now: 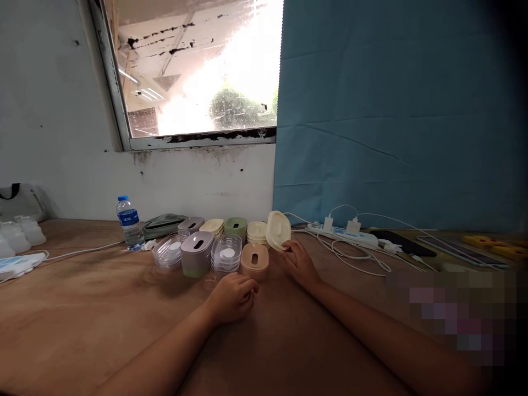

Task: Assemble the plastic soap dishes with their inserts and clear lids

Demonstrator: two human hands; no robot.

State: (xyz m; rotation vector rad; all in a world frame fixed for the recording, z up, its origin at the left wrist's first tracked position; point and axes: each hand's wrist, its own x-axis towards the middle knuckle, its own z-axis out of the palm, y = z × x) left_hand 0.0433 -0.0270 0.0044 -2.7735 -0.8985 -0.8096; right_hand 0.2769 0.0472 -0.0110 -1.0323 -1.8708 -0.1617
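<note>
My right hand (300, 265) pinches the lower right edge of a cream plastic lid (278, 230), which is tilted up on its side with a rounded shape in its middle. My left hand (233, 297) is by the table, its fingers curled in, with nothing visible in them. Just beyond it stand an orange box (254, 262) with a slot in its top, a stack of clear plastic trays (226, 254) and a purple-and-green slotted box (197, 253). Behind the orange box is a stack of cream pieces (257, 232), partly hidden.
More clear trays (168, 251), a green slotted box (236, 226) and another cream stack (212, 225) are grouped here. A water bottle (130, 224) and a grey-green pouch (164, 224) stand left. Right are a power strip (358, 235), white cables and a dark phone-like slab (406, 243).
</note>
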